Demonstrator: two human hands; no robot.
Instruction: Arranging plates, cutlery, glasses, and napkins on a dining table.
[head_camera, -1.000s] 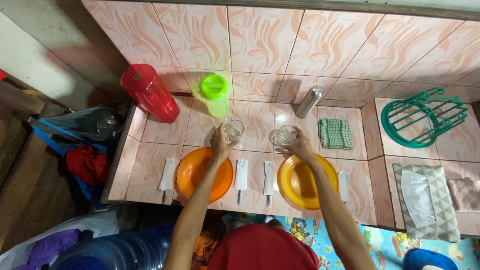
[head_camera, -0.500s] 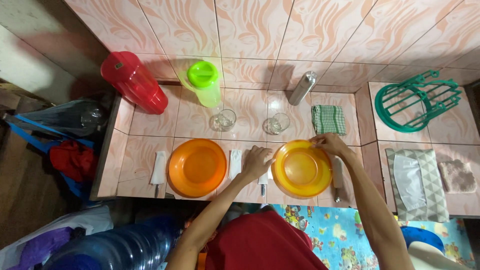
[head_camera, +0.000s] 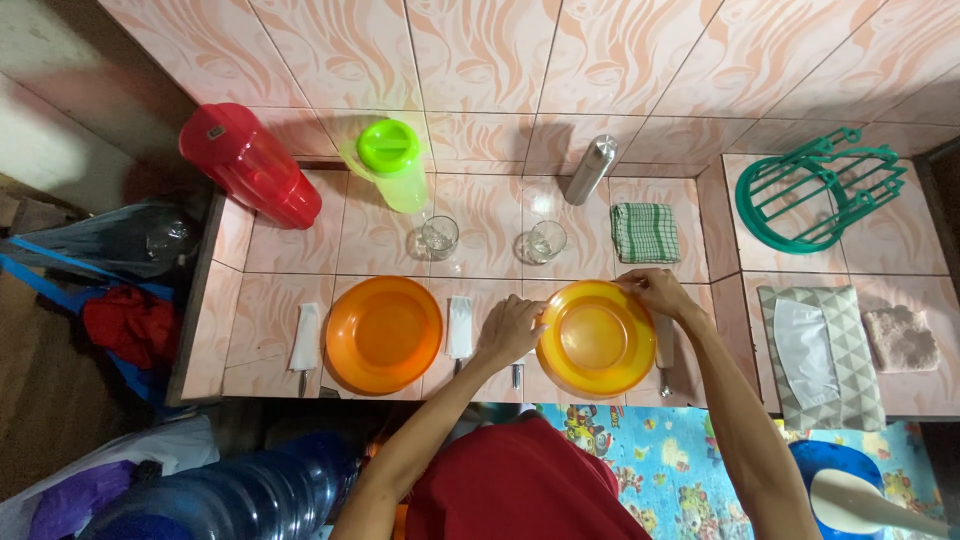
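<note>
Now | yellow-orange plate (head_camera: 596, 340): round, glossy, flat on tile | left hand (head_camera: 510, 330), right hand (head_camera: 657, 293): fingers gripping rim

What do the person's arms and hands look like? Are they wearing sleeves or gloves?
Both arms are bare from the elbows down, with no sleeves showing. The left hand and right hand wear no gloves, and no rings, watch or bracelets can be seen. A red garment covers the body below them.

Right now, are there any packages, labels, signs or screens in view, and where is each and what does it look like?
Label: small pale rectangle on the red jug's lid, far left of the counter.
Tissue pack: right counter, by the right hand's arm; rectangular grey-and-white triangle-patterned cover, white tissue showing.
No signs or screens.
</note>
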